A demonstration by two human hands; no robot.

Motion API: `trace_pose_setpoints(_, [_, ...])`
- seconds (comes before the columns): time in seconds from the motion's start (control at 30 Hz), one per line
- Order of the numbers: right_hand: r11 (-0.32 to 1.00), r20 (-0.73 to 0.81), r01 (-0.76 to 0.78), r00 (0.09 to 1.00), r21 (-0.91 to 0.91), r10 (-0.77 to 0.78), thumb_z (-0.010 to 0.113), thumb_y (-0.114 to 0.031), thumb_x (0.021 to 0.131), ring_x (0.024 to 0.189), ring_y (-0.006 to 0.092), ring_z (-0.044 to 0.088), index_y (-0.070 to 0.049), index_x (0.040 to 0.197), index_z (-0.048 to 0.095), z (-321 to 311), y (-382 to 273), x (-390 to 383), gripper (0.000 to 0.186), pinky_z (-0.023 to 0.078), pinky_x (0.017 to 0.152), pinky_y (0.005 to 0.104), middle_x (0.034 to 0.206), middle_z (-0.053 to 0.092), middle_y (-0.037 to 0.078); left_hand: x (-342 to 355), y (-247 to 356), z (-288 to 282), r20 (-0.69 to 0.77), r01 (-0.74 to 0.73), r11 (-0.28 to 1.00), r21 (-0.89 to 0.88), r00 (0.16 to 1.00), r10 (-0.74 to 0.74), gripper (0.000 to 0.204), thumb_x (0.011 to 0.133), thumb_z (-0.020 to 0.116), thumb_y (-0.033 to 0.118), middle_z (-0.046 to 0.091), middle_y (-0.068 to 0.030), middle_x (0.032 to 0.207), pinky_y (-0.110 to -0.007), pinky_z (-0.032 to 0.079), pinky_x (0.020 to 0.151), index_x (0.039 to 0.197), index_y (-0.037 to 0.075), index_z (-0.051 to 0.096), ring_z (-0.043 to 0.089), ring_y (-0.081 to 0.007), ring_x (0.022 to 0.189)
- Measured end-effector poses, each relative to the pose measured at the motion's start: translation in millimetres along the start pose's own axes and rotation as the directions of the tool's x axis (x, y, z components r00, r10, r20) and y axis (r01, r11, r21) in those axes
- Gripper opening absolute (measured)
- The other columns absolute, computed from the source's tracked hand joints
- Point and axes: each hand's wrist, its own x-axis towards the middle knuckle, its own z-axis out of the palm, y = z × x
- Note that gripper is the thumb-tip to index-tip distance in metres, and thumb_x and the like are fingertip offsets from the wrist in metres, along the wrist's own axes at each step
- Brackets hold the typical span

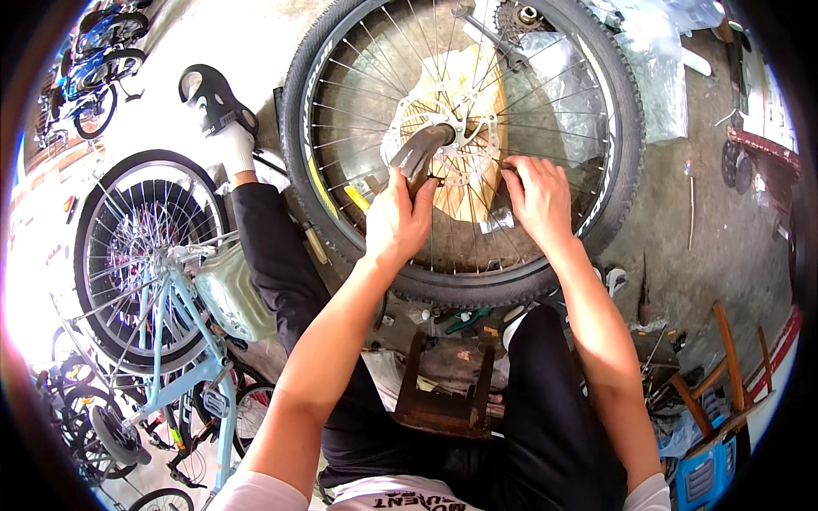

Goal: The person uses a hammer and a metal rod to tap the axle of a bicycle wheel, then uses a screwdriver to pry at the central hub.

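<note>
A large bicycle wheel with a black knobby tyre lies flat over a piece of pale wood. A white disc rotor surrounds its hub. My left hand is closed on a dark grey tool that reaches up to the hub's centre. My right hand is at the spokes just right of the rotor, fingers curled; whatever is between the fingertips is too small to make out.
My sandalled left foot is stretched out left of the wheel. A light-blue bicycle and other bikes crowd the left. A cassette, plastic sheeting, a wooden stool and scattered tools surround the wheel.
</note>
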Motion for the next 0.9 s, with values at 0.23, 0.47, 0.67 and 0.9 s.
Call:
trace_pose_setpoints(0.23, [1.000,-0.007,-0.004,1.000,-0.007,0.004,0.068,-0.019,0.097,0.088,0.0297,0.065,-0.008,0.108,0.066,0.2,4.6,-3.6,0.016,0.044,0.078,0.0420,0.095,0.071,0.008,2.4,28.4,-31.4,0.048,0.029,0.996,-0.080,0.999,-0.025,0.036,0.100,0.065,0.036,0.067,-0.0251,0.072,-0.053,0.052,0.061,0.099,0.001,0.058,0.067,-0.0476,0.069])
trace_pose_setpoints(0.47, [1.000,-0.002,0.016,1.000,-0.003,-0.016,0.070,-0.015,0.095,0.087,0.0299,0.065,-0.008,0.108,0.066,0.6,-1.9,0.9,0.015,0.044,0.076,0.0415,0.094,0.070,0.008,0.0,-3.7,1.9,0.045,0.021,0.996,-0.092,0.999,-0.016,0.040,0.102,0.062,0.036,0.070,-0.0265,0.080,-0.055,0.053,0.069,0.116,0.000,0.055,0.068,-0.0500,0.078])
trace_pose_setpoints(0.67, [1.000,-0.020,0.027,0.999,-0.001,-0.027,0.071,-0.014,0.095,0.088,0.0303,0.065,-0.008,0.107,0.066,1.4,1.9,-2.2,0.015,0.045,0.076,0.0418,0.094,0.070,0.008,6.3,13.8,-29.1,0.036,0.013,0.999,-0.035,0.999,-0.012,0.038,0.100,0.064,0.038,0.067,-0.0249,0.076,-0.052,0.051,0.064,0.095,0.001,0.057,0.066,-0.0477,0.071])
trace_pose_setpoints(0.9, [1.000,-0.003,0.007,1.000,0.009,-0.007,0.071,-0.015,0.095,0.089,0.0297,0.065,-0.008,0.107,0.066,0.3,-2.1,0.6,0.015,0.045,0.077,0.0420,0.096,0.071,0.008,-3.0,-0.2,-11.9,0.019,-0.005,0.994,-0.111,1.000,0.007,0.033,0.101,0.064,0.033,0.068,-0.0267,0.078,-0.053,0.052,0.065,0.108,0.001,0.058,0.066,-0.0494,0.074])
